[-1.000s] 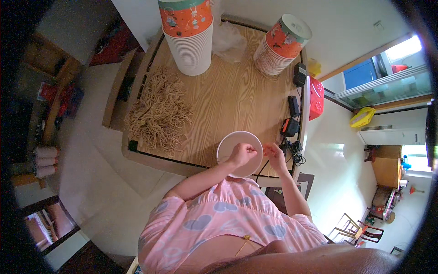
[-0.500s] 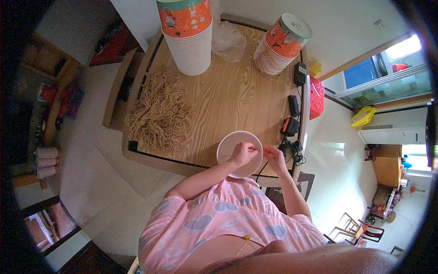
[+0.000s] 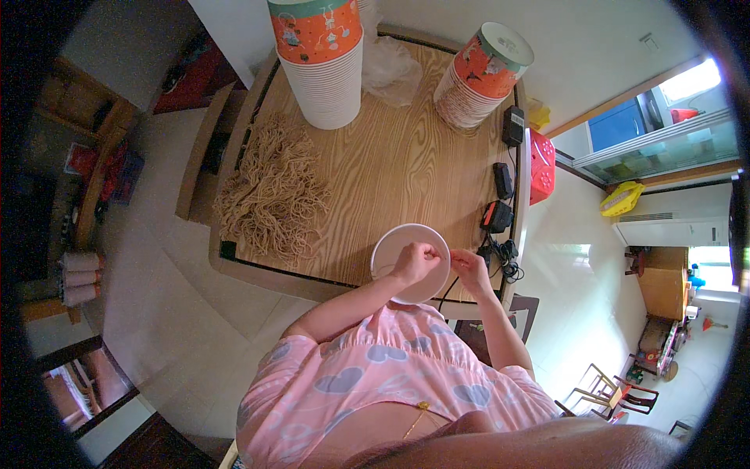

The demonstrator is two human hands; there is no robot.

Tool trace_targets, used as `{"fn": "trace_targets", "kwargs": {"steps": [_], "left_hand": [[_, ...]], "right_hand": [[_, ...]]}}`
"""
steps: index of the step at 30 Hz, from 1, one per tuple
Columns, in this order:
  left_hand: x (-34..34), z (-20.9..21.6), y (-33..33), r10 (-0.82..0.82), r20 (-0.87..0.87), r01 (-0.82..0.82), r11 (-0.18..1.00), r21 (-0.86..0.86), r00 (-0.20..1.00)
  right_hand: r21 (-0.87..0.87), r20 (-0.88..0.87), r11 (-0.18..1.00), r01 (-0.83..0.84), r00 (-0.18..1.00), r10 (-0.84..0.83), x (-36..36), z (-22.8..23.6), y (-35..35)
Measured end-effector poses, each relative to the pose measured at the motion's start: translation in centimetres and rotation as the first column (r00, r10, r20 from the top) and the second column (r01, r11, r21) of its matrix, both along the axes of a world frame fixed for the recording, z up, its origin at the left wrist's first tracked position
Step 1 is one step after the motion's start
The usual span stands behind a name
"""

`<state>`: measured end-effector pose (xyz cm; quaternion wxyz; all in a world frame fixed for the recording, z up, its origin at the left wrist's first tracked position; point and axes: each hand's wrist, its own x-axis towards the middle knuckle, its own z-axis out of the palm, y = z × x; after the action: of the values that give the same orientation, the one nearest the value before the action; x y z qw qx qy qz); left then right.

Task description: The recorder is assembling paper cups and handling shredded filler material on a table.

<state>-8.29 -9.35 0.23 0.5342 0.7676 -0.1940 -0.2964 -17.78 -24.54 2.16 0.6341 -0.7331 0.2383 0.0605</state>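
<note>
A white paper bucket is held mouth-up against my front at the table's near edge. Inside its mouth, my left hand is closed in a pinch close to the right wall. Opposite it, my right hand pinches at the outside of the same wall, just below the rim. Whatever lies between the fingertips is too small to make out. A faint thin line, perhaps a cord, shows inside the bucket by my left wrist. To the left, a tangled heap of beige cords covers the table's corner.
A tall stack of white and orange paper buckets stands at the far left, beside a crumpled clear plastic bag. A shorter stack with cords around it is far right. Black adapters and a coiled cable line the right edge.
</note>
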Motion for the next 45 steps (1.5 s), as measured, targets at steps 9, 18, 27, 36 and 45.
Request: {"fn": "trace_targets", "kwargs": {"steps": [9, 18, 27, 36, 45], "left_hand": [[0.0, 0.4, 0.0, -0.018, 0.007, 0.018, 1.0, 0.002, 1.0], [0.0, 0.5, -0.2, -0.014, 0.004, 0.014, 1.0, 0.017, 1.0], [0.0, 0.6, -0.1, -0.02, 0.013, 0.02, 0.999, 0.044, 1.0], [-0.1, -0.2, -0.2, 0.002, -0.02, -0.001, 1.0, 0.002, 1.0], [0.1, -0.3, 0.2, 0.032, 0.034, -0.031, 0.999, -0.035, 0.999]], "right_hand": [[-0.019, -0.005, 1.0, -0.01, 1.0, 0.01, -0.2, -0.8, -0.3], [0.023, 0.004, 1.0, -0.007, 1.0, 0.007, -0.1, -0.5, -0.2], [0.06, 0.015, 0.998, 0.024, 1.0, -0.025, -0.1, -0.4, -0.1], [0.029, 0.016, 0.999, 0.022, 1.0, -0.023, 0.1, -1.2, -0.3], [-0.059, 0.034, 0.998, -0.003, 0.999, 0.005, 0.6, 0.0, 0.1]]}}
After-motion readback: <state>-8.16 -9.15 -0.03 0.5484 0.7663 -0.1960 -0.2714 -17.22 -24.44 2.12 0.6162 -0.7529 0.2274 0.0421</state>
